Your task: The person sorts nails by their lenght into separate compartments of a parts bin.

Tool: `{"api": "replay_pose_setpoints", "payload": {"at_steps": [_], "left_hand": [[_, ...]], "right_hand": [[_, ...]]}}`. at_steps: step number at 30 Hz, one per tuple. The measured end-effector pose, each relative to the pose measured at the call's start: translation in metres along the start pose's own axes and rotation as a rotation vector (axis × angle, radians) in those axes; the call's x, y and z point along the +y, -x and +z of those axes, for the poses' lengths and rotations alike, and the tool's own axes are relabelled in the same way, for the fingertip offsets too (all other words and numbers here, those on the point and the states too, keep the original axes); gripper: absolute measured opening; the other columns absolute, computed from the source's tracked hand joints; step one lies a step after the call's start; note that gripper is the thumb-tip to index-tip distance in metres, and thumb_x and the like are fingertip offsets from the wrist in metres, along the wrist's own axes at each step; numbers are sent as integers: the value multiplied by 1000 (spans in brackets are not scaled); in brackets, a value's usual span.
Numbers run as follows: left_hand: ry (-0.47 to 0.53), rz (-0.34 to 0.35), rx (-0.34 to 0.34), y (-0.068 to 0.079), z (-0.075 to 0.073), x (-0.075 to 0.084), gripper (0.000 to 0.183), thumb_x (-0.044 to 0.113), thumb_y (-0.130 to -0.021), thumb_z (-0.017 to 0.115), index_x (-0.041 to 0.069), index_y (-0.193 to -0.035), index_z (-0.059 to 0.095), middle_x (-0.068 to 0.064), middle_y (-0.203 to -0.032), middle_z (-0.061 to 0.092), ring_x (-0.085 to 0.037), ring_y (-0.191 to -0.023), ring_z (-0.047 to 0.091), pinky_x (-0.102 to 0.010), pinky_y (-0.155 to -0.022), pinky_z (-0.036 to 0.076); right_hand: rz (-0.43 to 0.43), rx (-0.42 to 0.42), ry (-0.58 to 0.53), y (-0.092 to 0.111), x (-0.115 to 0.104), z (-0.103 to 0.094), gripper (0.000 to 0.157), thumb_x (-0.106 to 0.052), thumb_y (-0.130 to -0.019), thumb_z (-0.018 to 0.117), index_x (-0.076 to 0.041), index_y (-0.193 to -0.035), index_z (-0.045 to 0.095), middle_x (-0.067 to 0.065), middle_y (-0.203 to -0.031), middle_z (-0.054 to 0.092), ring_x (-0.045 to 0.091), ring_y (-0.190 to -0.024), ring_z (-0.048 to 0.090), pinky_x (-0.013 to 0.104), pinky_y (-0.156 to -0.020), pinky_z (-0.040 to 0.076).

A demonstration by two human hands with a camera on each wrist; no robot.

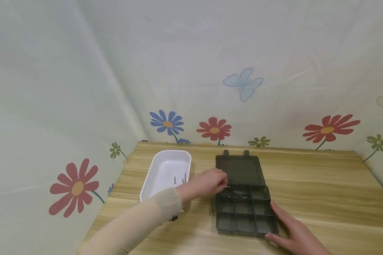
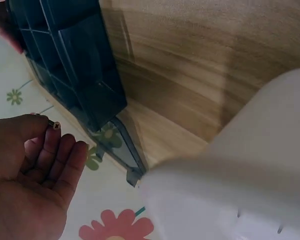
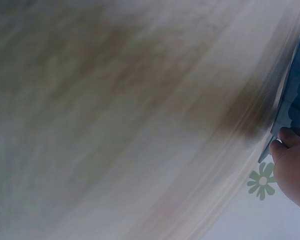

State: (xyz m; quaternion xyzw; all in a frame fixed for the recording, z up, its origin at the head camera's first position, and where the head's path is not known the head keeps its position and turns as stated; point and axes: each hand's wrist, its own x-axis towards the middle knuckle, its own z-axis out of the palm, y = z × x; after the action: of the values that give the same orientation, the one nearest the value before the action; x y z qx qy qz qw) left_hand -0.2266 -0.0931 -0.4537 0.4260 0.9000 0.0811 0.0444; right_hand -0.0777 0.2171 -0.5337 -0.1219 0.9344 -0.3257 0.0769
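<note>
My left hand (image 1: 210,182) pinches a small screw (image 2: 55,125) between thumb and fingertips, its cross-slotted head showing in the left wrist view. That hand hovers over the back-left compartments of a dark, see-through compartment box (image 1: 245,208), whose lid lies folded open toward the back. Several screws (image 1: 240,194) lie in the back-row compartments. At the box's front right corner, my right hand (image 1: 295,232) grips it, thumb at the front and a finger along the right side. To the left stands a white tray (image 1: 159,166) with a few screws (image 1: 175,180) inside, partly hidden by my left forearm.
Everything stands on a wood-grain table (image 1: 325,187). A pale curtain (image 1: 191,53) printed with flowers and a butterfly surrounds the table's back and sides. A small black object (image 1: 174,218) peeks out below my left sleeve.
</note>
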Motion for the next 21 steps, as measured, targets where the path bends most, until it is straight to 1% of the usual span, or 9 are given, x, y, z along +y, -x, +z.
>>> {"api": "replay_pose_setpoints", "payload": {"at_steps": [5,11,13,15,18,21], "left_hand": [[-28,-31,27,-3,11,-2,5,20,-101,74,16,-100,71,6,-94,67,-7,-87,60,-20,-80,54],[-35,-70,52,-6,19,-3,6,21,-100,75,16,-100,72,5,-94,68,-9,-88,62,-21,-81,55],[-25,-82,52,-5,19,-4,6,21,-101,75,16,-101,73,4,-96,69,-9,-90,63,-22,-82,56],[-10,-93,50,-4,17,-4,6,22,-101,75,16,-103,73,4,-97,69,-9,-91,63,-22,-83,56],[13,-87,55,-1,10,-6,7,22,-102,75,15,-104,74,3,-99,70,-11,-92,64,-23,-84,56],[39,-83,56,1,4,-11,8,22,-102,75,15,-104,73,3,-98,70,-11,-92,63,-24,-84,56]], "right_hand": [[-9,13,7,0,0,0,110,-69,-87,76,-5,-166,34,26,-165,41,50,-145,47,65,-109,46],[-9,12,14,2,0,0,109,-67,-87,77,-5,-166,34,25,-165,42,49,-145,48,65,-108,48],[-18,16,18,2,0,1,109,-66,-88,78,-5,-166,34,26,-164,42,50,-144,49,65,-107,48],[-15,27,25,2,-1,1,109,-67,-87,78,-6,-166,35,25,-164,43,48,-144,50,64,-107,49],[-24,44,35,3,-1,2,109,-66,-87,79,-5,-166,35,25,-163,44,48,-143,51,64,-106,49],[-32,58,42,3,-1,2,108,-64,-87,80,-6,-166,36,24,-163,45,47,-142,52,64,-106,50]]}}
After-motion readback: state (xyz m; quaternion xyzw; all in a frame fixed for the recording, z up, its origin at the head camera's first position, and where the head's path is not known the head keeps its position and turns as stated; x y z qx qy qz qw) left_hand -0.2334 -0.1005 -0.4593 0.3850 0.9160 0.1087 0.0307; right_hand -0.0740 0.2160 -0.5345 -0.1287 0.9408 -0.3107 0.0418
